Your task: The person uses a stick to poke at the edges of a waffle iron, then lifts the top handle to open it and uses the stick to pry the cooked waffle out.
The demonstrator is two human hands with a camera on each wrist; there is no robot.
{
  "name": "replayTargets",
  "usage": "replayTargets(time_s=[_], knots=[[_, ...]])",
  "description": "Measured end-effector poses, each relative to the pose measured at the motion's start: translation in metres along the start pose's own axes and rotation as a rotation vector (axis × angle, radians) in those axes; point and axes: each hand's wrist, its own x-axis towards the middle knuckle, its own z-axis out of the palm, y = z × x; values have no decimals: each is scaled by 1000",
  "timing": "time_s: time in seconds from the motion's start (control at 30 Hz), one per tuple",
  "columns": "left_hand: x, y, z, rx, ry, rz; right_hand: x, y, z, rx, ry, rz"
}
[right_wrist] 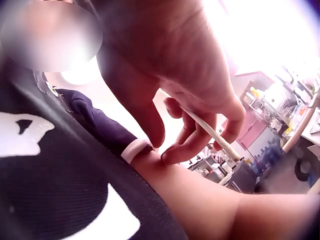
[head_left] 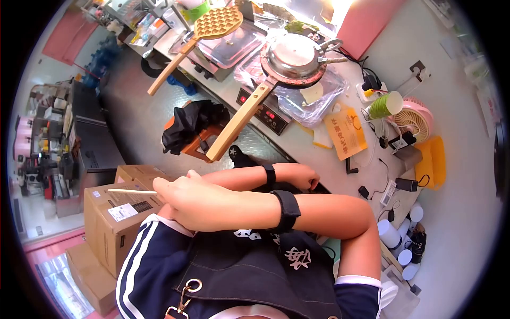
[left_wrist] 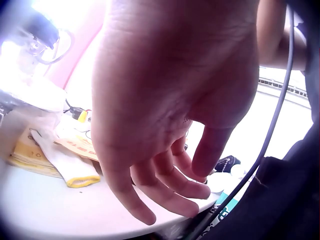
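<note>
My arms cross in front of the apron (head_left: 249, 276) in the head view. My right hand (head_left: 194, 202) holds a thin pale wooden stick (head_left: 130, 191), whose end sticks out to the left. In the right wrist view the stick (right_wrist: 212, 132) runs across the palm under curled fingers, and fingertips come right to the skin of my left arm (right_wrist: 200, 195). Reaching right beneath the other forearm, my left hand (head_left: 302, 175) is beside the counter's front edge. The left wrist view shows that hand (left_wrist: 165, 125) hanging with loosely bent fingers, holding nothing.
On the counter (head_left: 340, 183), a round metal waffle iron (head_left: 292, 56) points its wooden handle (head_left: 239, 125) toward me. Another pan half (head_left: 218, 24) with round bumps lies farther back. A paper bag (head_left: 345, 133) and pink fan (head_left: 414, 119) stand right; cardboard boxes (head_left: 114, 228) are left.
</note>
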Motion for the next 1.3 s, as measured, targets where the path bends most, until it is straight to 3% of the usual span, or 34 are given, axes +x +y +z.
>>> replayTargets(time_s=[0.03, 0.1, 0.17, 0.27, 0.3, 0.4, 0.5, 0.53, 0.6, 0.63, 0.7, 0.73, 0.8, 0.93, 1.0, 1.03, 1.07, 1.1, 1.17, 1.3], knots=[[-1, -6, 1, -22, -1, -17, -2, -1, 1, 13, 56, -2], [-8, -3, -5, 2, 17, 31, -6, -13, -9, 40, -3, 1], [-10, -3, -7, -22, 16, -34, -5, -10, -10, 55, -29, -30], [-16, -3, -12, 62, -22, 2, -5, -7, -16, 228, -29, 95], [-20, -6, -10, 67, -26, -7, -5, -7, -18, 201, 83, 6], [-26, -11, -6, 57, -31, -30, 0, 7, -36, 409, 16, 62], [-32, -15, -2, 54, -30, -46, -2, 13, -46, 844, -89, 206], [-34, -15, -1, 53, -30, -48, -3, 14, -43, 844, -91, 208], [-37, -16, 1, 54, -27, -52, -6, 21, -35, 563, -161, 196], [-40, -16, 2, 54, -24, -59, -6, 22, -32, 564, -162, 196], [-45, -18, 4, 49, -17, -66, -7, 23, -27, -63, 132, -93], [-47, -18, 4, 49, -14, -66, -3, 23, -27, -62, 133, -89], [-53, -20, 5, 40, -4, -79, 15, 22, -31, -158, 229, -289], [-55, -24, 7, 24, -36, -101, 55, -22, -27, -333, -116, -351], [-54, -27, 7, 23, -57, -114, 74, -33, -12, -218, -308, -266], [-56, -29, 6, 28, -65, -124, 90, -30, -7, 13, -581, -170], [-55, -29, 4, 34, -71, -132, 96, -27, -5, 29, -707, -150], [-56, -32, 2, 32, -79, -141, 102, -15, 7, 184, -765, -119], [-59, -35, -1, 38, -82, -155, 105, 1, 18, 225, -842, -56], [-60, -37, -6, 70, -76, -158, 104, 17, 23, 159, -843, -64]])
